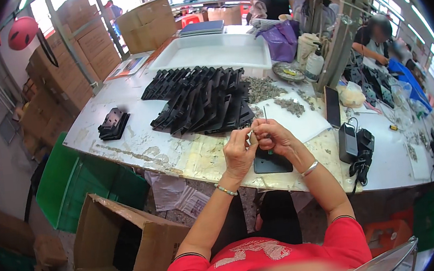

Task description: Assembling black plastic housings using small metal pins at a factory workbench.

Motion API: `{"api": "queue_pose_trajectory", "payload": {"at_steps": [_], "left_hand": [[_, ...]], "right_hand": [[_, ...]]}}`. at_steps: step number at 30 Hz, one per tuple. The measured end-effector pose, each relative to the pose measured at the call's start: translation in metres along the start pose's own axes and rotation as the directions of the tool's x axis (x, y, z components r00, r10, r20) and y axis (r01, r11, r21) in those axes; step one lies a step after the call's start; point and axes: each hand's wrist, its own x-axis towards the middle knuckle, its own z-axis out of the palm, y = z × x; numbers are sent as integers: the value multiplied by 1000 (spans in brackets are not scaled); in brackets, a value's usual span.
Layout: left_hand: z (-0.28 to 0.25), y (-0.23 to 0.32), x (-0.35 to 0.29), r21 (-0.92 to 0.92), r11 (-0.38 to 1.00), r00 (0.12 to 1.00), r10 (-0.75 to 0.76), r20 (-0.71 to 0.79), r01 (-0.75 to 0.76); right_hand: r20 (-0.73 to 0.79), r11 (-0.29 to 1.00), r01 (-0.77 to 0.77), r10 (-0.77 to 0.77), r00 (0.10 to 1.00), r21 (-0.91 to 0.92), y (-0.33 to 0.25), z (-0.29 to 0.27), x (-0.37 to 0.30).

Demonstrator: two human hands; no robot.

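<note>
My left hand (238,153) and my right hand (275,136) meet over the table's front edge, fingertips together in a pinch. Whatever small piece sits between them is too small to make out. A thin-shafted tool (265,111), probably a screwdriver, points up out of my right hand, with a bit of green showing below it. Under the hands lies a flat black plate (273,165). Just beyond is a large pile of black slotted parts (198,99), beside heaps of small metal pieces (262,88). A small stack of black parts (114,124) stands at the left.
Behind the pile is a white tray (208,47). To the right are a phone (332,106), a black charger-like box (348,141) with cables, and a metal post (341,45). An open carton (149,246) and a green bin (83,185) stand lower left. Other people work farther off.
</note>
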Motion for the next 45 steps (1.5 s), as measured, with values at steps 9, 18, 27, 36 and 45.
{"api": "queue_pose_trajectory", "payload": {"at_steps": [9,18,27,36,45], "left_hand": [[-3,3,4,-37,999,1000,25,-19,-25],[-8,10,-1,-66,996,998,-61,-11,61],[-9,5,0,-160,983,996,-93,3,92],[-10,6,1,-174,980,995,-94,31,98],[-10,5,1,-169,982,996,-83,22,85]], "right_hand": [[-2,1000,9,-9,1000,6,-1,7,-2],[-49,999,20,-19,999,29,6,10,-6],[-46,1000,11,-10,999,20,2,14,-5],[-36,995,-21,25,999,93,4,11,-4],[-24,992,-30,33,999,123,7,8,-4]]}}
